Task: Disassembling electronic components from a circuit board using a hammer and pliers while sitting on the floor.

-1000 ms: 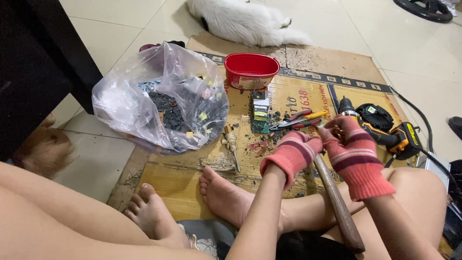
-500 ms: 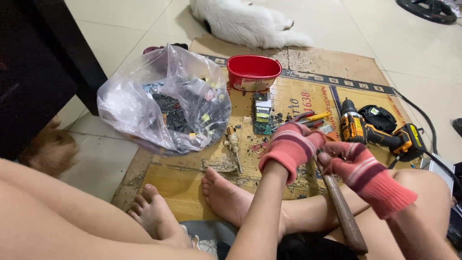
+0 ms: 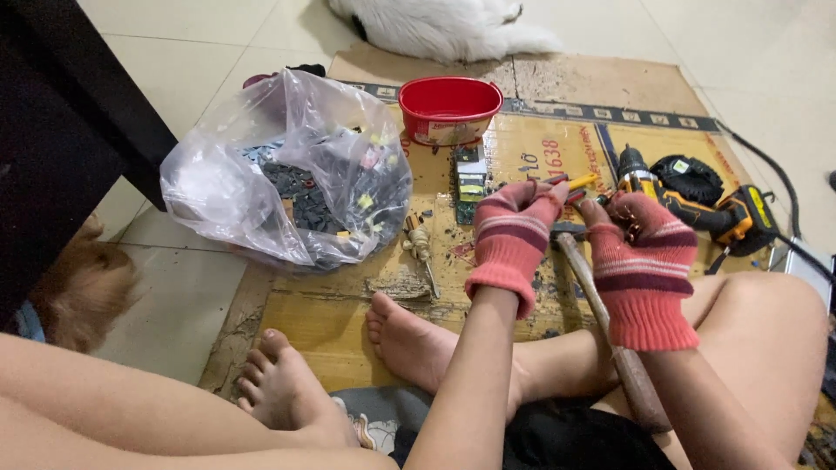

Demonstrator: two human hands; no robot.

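Head view: the gloved left hand (image 3: pixel 514 239) is closed around red-and-yellow pliers (image 3: pixel 570 185), the gloved right hand (image 3: pixel 643 252) pinching something too small to identify just beside them. A hammer (image 3: pixel 601 326) lies beneath; a drill (image 3: pixel 697 204) sits beyond the right hand.

Left hand (image 3: pixel 514 231) and right hand (image 3: pixel 640 239), gloved, meet above cardboard (image 3: pixel 348 309); hammer (image 3: pixel 601 322) beneath.

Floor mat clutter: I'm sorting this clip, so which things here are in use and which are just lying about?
In use:
left hand and right hand, both gloved, held close together
pliers at the fingertips

Lying about:
hammer
cordless drill
red bowl
plastic bag of parts
circuit board
screwdriver
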